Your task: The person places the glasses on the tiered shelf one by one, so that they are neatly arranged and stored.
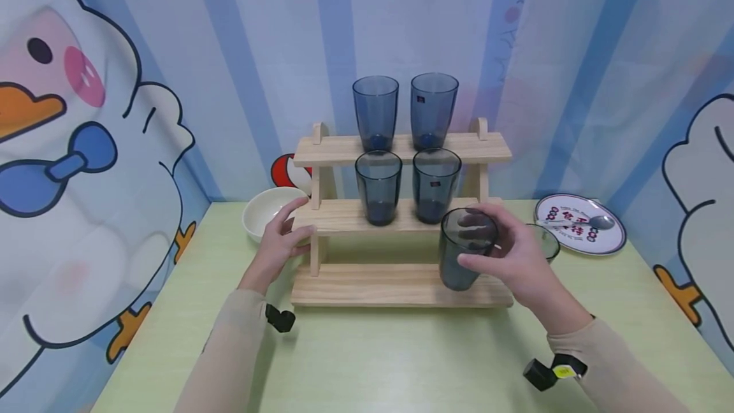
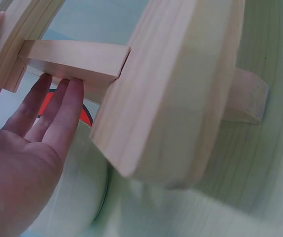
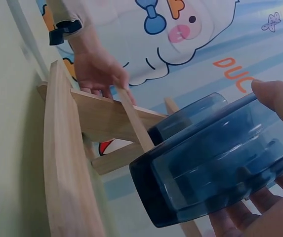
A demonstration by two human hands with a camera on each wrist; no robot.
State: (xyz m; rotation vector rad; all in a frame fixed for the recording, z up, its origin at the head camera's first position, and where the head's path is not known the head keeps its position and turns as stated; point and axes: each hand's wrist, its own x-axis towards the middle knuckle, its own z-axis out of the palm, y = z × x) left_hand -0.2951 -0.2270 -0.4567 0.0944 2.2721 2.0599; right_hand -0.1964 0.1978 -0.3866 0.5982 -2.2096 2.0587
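My right hand (image 1: 518, 260) grips a dark blue-grey drinking glass (image 1: 459, 268) round its side, thumb in front and fingers behind. The glass stands nearly upright, its base overlapping the right end of the bottom shelf in the head view. At the left end of the middle shelf, my left hand (image 1: 279, 244) holds the three-tier wooden rack (image 1: 367, 285). Its fingers (image 2: 72, 106) touch the side post in the left wrist view. Two similar glasses (image 1: 376, 113) stand on the top shelf, and two more glasses (image 1: 378, 188) on the middle one.
A white bowl (image 1: 259, 212) sits behind my left hand. On the right, a patterned plate (image 1: 609, 241) carries a metal spoon (image 1: 601, 222). A green-tinted glass bowl (image 1: 547, 242) lies partly hidden by my right hand. A duck-print curtain (image 1: 258, 69) hangs behind the table (image 1: 401, 362).
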